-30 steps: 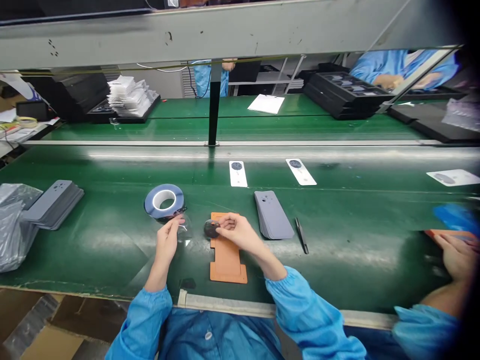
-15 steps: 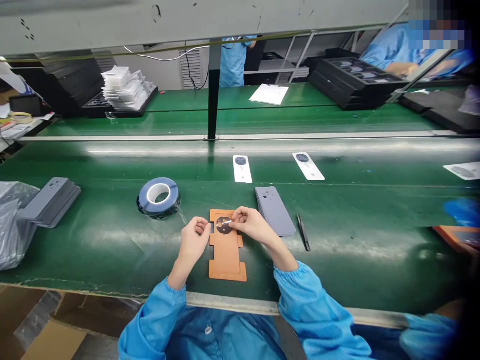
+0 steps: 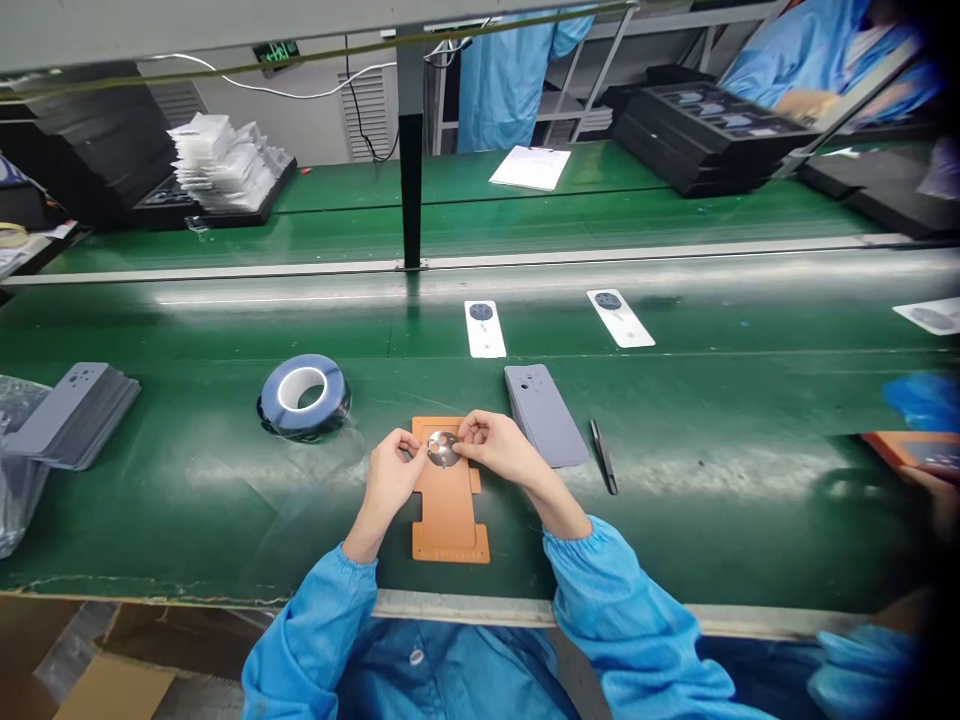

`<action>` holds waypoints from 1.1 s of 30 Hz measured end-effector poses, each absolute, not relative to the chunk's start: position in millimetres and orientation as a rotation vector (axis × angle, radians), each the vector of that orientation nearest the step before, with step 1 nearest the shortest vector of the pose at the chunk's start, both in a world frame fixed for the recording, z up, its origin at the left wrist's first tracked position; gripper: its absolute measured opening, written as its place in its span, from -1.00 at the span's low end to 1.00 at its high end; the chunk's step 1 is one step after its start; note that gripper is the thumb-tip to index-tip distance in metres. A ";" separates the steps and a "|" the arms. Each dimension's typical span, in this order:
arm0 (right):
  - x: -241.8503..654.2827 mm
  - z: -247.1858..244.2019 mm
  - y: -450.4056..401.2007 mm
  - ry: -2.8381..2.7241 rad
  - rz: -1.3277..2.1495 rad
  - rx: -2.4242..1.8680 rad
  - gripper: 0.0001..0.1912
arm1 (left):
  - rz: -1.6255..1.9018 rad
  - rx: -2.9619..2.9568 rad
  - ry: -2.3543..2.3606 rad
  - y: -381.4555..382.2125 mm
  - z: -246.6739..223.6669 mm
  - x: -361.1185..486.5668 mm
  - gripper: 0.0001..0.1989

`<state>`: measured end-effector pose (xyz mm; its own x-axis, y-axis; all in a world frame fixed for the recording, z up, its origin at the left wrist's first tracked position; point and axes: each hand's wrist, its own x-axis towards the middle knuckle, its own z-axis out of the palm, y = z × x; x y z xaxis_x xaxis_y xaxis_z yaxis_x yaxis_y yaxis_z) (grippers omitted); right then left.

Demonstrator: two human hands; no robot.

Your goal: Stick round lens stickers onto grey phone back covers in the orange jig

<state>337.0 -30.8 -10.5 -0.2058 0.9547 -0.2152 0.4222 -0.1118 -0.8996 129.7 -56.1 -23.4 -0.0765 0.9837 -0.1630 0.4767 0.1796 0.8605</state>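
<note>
An orange fixture plate lies on the green bench in front of me. Over its upper end is a round, dark, shiny disc with several holes. My left hand pinches at the disc's left edge. My right hand has its fingertips closed on the disc's right edge. Just right of that hand lies a stack of grey phone-shaped panels, with black tweezers beside it. A roll of blue tape sits to the left of the plate.
Another stack of grey panels sits at the far left by a plastic bag. White cards lie behind the plate. Black trays stand across the bench. A person's hand is at the right by another orange plate.
My left fingertips have moved right to the disc, which now looks shinier. The view has shifted slightly. A person's hand has appeared at the right orange plate.
</note>
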 end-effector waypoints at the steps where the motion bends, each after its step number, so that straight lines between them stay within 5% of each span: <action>1: 336.8 -10.3 -30.7 -1.632 1.300 -1.528 -0.85 | 0.813 1.411 1.678 -55.9 -24.0 129.8 -0.88; 17: 350.4 -26.5 -31.6 -1.584 1.305 -1.545 -0.67 | 0.815 1.415 1.659 -55.5 -25.0 128.6 -0.90; 27: 351.2 -16.0 -34.8 -1.617 1.368 -1.523 -0.85 | 0.782 1.424 1.668 -56.4 -23.6 129.1 -0.90; 33: 377.8 12.4 -26.8 -1.659 1.120 -1.571 -0.82 | 0.791 1.412 1.695 -57.2 -20.7 129.2 -0.88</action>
